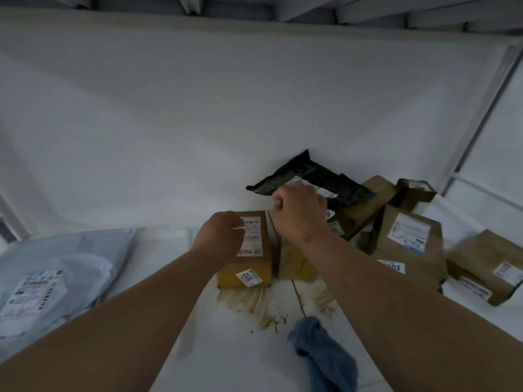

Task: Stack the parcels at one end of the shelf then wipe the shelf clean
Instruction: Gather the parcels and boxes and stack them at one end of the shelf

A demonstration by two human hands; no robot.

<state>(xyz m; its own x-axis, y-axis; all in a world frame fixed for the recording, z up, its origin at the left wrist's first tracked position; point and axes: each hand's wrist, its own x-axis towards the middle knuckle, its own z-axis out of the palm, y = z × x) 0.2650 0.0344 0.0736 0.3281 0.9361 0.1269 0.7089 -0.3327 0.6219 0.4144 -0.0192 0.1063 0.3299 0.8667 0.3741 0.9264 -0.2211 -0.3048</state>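
- Your left hand [219,236] has its fingers curled over the top of the near brown box [249,250], which stands mid-shelf at the back edge of the brown stain [254,304].
- Your right hand [297,213] is curled at the second box [291,258], which touches the first on its right; whether it grips that box I cannot tell.
- Take one box at a time, I'd say, and get fingers on two opposite sides before lifting.
- The pile [407,239] of brown parcels, with the black mailer [311,176] behind, sits at the right end of the shelf [175,250]. Stack there, flat, widest underneath.
- The grey bag [56,267] at the left is well apart; it has to go over too.
- Lift clear of the stain, don't drag, or it smears.
- The blue cloth [319,352] lies near the front edge, just beside the stain. Leave it until the boxes are off.
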